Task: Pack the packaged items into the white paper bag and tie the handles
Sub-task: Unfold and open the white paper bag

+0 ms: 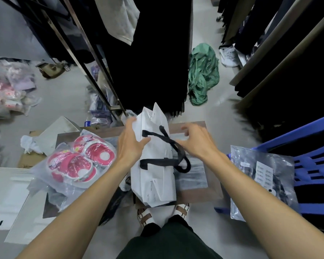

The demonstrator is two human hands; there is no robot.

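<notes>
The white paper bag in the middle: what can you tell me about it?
The white paper bag lies on its side on a low brown table, its crumpled top pinched shut. Its black ribbon handles cross over it, one looping off to the right. The left hand presses its left side; the right hand hovers open just beside the handles.

Left of bag: pink packaged items are crowding just beside the white paper bag.
Right of bag: bare tabletop is lying open up to a clear plastic packet and a blue chair.
Behind bag: black hanging garments are blocking the far side.
Above bag: black handles are lying across it.
</notes>
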